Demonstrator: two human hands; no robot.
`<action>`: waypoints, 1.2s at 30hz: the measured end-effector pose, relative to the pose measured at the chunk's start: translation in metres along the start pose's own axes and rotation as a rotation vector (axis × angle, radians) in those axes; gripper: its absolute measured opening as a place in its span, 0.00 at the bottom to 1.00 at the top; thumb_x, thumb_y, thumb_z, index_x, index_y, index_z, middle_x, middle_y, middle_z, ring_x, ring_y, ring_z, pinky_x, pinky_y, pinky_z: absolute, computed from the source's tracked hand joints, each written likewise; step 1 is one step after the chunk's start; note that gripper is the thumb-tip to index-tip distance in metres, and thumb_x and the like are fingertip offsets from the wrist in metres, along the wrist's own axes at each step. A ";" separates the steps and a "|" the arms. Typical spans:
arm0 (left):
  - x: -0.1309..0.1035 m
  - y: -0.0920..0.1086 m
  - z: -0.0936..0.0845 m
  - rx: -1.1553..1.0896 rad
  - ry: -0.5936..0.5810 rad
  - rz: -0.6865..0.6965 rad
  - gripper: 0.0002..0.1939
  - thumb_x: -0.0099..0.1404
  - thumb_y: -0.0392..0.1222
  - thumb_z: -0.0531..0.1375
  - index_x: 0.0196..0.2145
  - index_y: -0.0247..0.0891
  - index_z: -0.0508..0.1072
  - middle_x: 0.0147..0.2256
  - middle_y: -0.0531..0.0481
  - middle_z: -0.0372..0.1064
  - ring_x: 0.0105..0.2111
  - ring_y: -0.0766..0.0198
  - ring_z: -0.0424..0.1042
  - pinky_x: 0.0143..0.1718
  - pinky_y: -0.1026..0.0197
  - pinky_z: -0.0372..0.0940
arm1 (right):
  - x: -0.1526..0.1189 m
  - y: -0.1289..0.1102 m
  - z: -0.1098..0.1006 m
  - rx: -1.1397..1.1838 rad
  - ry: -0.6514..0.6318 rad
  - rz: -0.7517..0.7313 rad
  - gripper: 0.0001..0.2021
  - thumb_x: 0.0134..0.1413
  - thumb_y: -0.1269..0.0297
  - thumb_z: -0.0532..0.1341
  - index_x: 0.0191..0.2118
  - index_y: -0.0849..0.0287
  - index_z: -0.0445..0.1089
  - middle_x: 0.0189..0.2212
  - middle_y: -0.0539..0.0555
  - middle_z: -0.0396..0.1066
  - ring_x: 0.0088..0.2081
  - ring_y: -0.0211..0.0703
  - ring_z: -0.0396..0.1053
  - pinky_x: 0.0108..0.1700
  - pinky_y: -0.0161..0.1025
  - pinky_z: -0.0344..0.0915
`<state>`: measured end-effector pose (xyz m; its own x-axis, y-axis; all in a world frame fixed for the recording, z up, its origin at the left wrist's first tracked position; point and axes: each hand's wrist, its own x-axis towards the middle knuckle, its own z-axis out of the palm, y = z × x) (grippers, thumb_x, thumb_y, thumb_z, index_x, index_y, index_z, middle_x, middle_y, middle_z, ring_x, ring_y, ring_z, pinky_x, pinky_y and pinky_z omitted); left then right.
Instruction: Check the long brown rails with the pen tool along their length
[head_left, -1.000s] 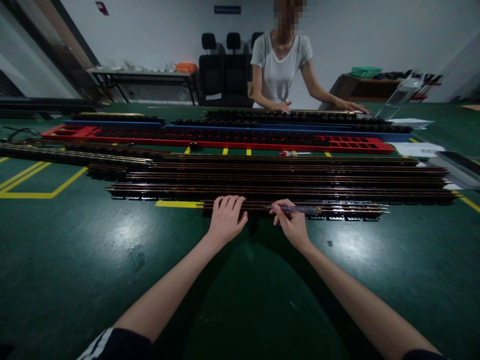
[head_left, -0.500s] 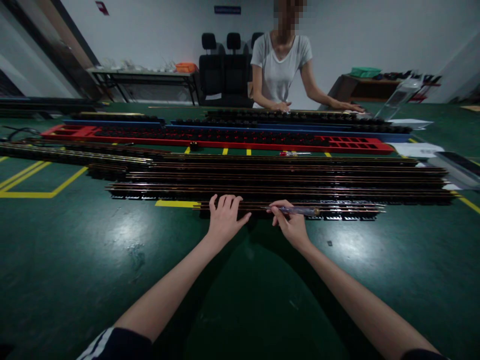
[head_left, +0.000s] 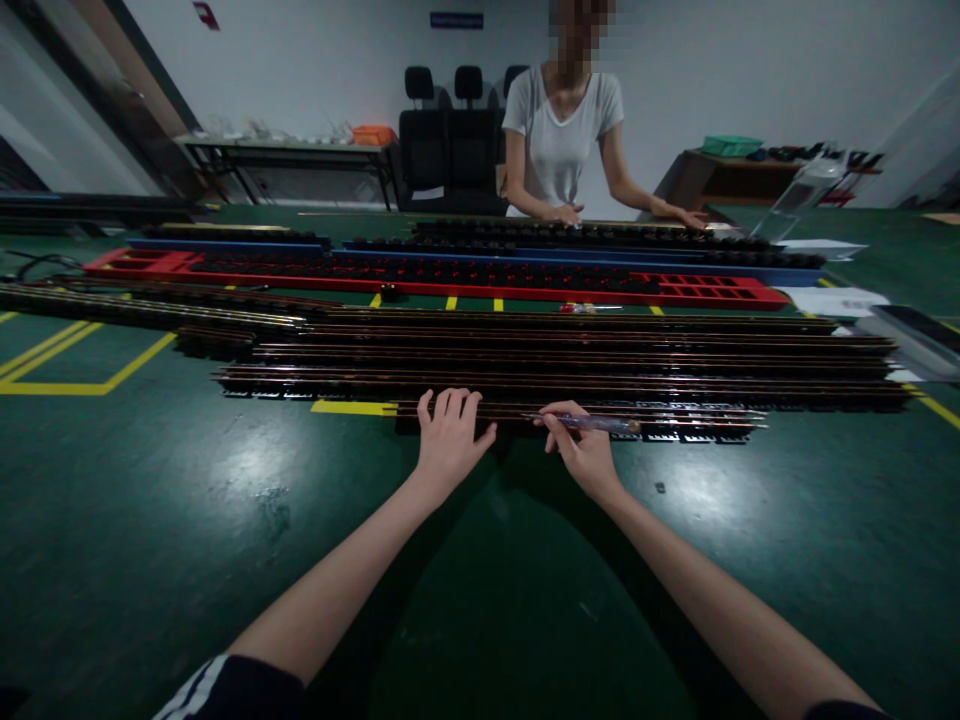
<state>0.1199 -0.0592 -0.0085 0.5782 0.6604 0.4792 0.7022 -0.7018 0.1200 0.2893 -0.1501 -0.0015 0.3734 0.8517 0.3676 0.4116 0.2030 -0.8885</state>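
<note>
A long dark strip with thin copper-coloured rods (head_left: 690,421) lies across the green table in front of me. My left hand (head_left: 448,430) is over its left part, fingers spread and bent across the far edge, thumb on the near side, gripping it. In my right hand (head_left: 581,445) is a slim screwdriver (head_left: 600,423) with a clear purplish handle, held like a pen. Its shaft points left along the strip, between my hands. Whether the tip touches the strip is too small to tell. Several similar strips (head_left: 570,360) lie side by side just beyond.
Farther back are a red tray (head_left: 712,290) holding dark parts and a blue rail (head_left: 780,272). Another screwdriver (head_left: 581,308) lies before the red tray. Opposite stands a person in a white shirt (head_left: 562,130), hands on the table. Papers (head_left: 836,298) lie at the right.
The strip under my hands has shifted slightly left, and my left thumb has drawn in a little. My right hand and screwdriver have barely moved. The other person's hand at right has slid left.
</note>
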 end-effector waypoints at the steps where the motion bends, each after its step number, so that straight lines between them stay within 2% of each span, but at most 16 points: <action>1: 0.000 0.000 0.000 0.002 0.000 -0.004 0.18 0.64 0.47 0.53 0.47 0.34 0.69 0.46 0.39 0.69 0.49 0.49 0.64 0.55 0.41 0.50 | 0.000 0.000 0.000 0.000 0.002 -0.001 0.10 0.58 0.57 0.56 0.35 0.58 0.67 0.27 0.52 0.73 0.18 0.34 0.65 0.23 0.34 0.63; 18: 0.000 0.001 -0.001 0.014 0.028 0.026 0.17 0.63 0.36 0.51 0.48 0.36 0.69 0.46 0.41 0.69 0.50 0.52 0.64 0.56 0.44 0.49 | 0.001 0.003 0.000 0.011 0.022 -0.006 0.10 0.58 0.56 0.56 0.34 0.58 0.67 0.27 0.52 0.73 0.17 0.33 0.65 0.21 0.33 0.62; 29: -0.002 0.000 -0.001 0.028 0.009 0.039 0.20 0.61 0.30 0.49 0.49 0.35 0.69 0.47 0.42 0.69 0.51 0.52 0.64 0.56 0.44 0.49 | 0.001 0.004 -0.001 -0.006 0.057 -0.005 0.10 0.58 0.57 0.56 0.34 0.58 0.66 0.26 0.52 0.73 0.17 0.32 0.65 0.20 0.32 0.62; 36: 0.000 -0.003 0.000 -0.015 -0.042 0.116 0.21 0.61 0.27 0.48 0.51 0.32 0.67 0.47 0.41 0.68 0.50 0.55 0.65 0.54 0.49 0.54 | 0.002 0.005 -0.002 0.018 0.038 0.017 0.11 0.58 0.56 0.56 0.33 0.58 0.66 0.26 0.51 0.73 0.17 0.32 0.64 0.20 0.32 0.61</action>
<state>0.1176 -0.0571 -0.0092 0.6721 0.5850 0.4538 0.6236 -0.7777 0.0789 0.2931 -0.1486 -0.0047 0.4116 0.8363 0.3622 0.3898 0.1977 -0.8994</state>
